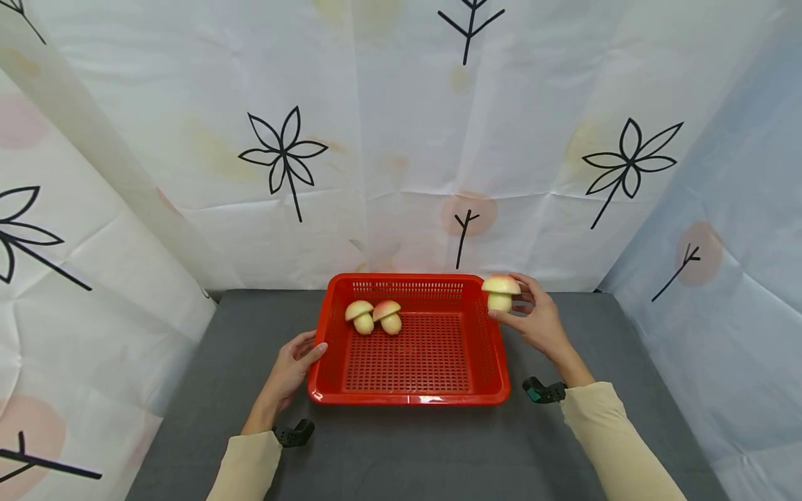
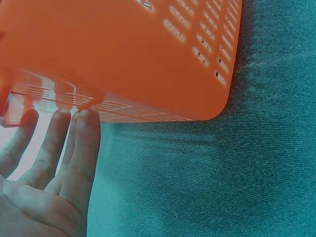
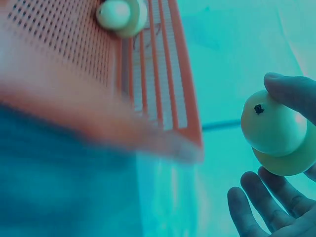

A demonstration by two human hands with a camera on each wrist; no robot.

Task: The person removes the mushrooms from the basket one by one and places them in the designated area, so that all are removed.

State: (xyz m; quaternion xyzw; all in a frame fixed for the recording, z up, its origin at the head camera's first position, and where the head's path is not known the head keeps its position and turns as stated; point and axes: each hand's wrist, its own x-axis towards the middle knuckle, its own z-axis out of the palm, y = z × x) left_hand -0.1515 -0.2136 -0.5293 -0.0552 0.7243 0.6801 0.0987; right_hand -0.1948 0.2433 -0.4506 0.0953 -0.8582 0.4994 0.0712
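Observation:
A red plastic basket (image 1: 407,399) stands on the grey table, with two toy mushrooms (image 1: 361,318) side by side towards its back left. My left hand (image 1: 294,365) grips the basket's left rim, thumb on top. In the left wrist view its fingers (image 2: 88,143) reach up against the outer wall beneath the rim. Above the basket's back right corner, my right hand (image 1: 537,316) holds another toy mushroom (image 1: 500,292) upright between thumb and fingers, its cap pale yellow and reddish. The right wrist view shows this mushroom's rounded stem (image 3: 271,126) with a small dark mark at the base.
Grey cloth (image 1: 401,452) covers the table around the basket. A white patterned curtain (image 1: 388,139) hangs behind it, with further curtain panels at left and right. Each wrist wears a dark band (image 1: 544,390).

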